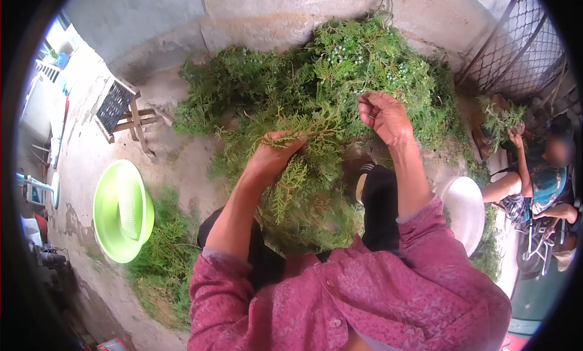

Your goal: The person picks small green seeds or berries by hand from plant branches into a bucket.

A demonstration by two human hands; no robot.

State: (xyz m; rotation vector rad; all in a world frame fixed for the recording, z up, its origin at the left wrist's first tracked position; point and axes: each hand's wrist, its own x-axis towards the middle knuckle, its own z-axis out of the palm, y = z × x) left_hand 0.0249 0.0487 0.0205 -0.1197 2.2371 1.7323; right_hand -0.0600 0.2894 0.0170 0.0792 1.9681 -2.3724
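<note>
Spillage looks the likeliest trouble: the bunch of sprigs point(303, 168) in the left hand point(274, 156) is loose and feathery and hangs tangled with the pile of branches point(340, 65) behind it. A tug could therefore drag extra fronds along or shed bits onto the floor point(176, 162) rather than into either basin. The scaly foliage could also scratch bare fingers if pulled against its grain, and the small pale berries among the branches could drop and scatter. The left hand's grip is closed around the bunch, knuckles up, with the forearm stretched forward from a rolled pink sleeve point(225, 278), so the bunch sits over the person's lap. The right hand point(384, 117) is raised higher, just above the near edge of the pile, wrist bent and fingers curled toward the palm; whether its grip pinches a sprig cannot be told. The pile lies along the far edge of the floor, against the foot of the wall point(243, 17). A green basin point(106, 223) sits at the left and a white basin point(464, 205) at the right, beside another person point(540, 175) who holds greenery.
</note>
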